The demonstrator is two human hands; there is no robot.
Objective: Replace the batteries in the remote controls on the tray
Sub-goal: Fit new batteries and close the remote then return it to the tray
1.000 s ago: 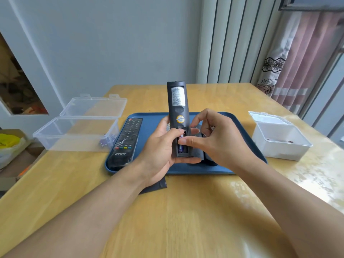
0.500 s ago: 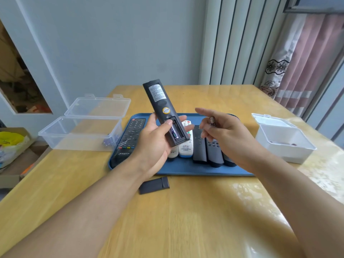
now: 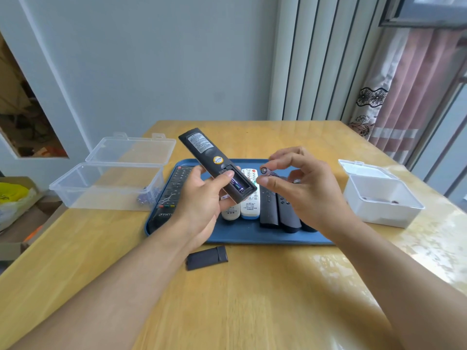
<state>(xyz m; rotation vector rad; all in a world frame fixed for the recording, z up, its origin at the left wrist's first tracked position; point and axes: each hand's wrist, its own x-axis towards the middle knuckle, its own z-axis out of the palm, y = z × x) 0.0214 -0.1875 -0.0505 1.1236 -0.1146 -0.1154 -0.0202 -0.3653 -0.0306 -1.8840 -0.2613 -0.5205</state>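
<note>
Lifted clear, one battery (image 3: 268, 173) is pinched in the right hand (image 3: 300, 188); the left hand (image 3: 202, 198) grips the black remote (image 3: 214, 164), one cell (image 3: 237, 186) left inside.

1. Wooden surface (image 3: 252, 311), yellowish and pretty glossy, with glare on the right side.
2. Plain grey-white wall (image 3: 156, 59) behind it.
3. Pale vertical-ribbed panel (image 3: 318, 59) right of the wall, looks like blinds or slats, can't say which.
4. Pink curtain (image 3: 414, 92) at far right, with a white lace edge in a dark flower pattern.
5. Bit of a window frame (image 3: 424, 11) top right.
6. Opening in the wall (image 3: 22, 117) on the left, cluttered stuff inside, too dim to make out.
7. Cardboard box (image 3: 17, 223) down on the floor at left, yellow bag (image 3: 11, 195) sitting in it.
</note>
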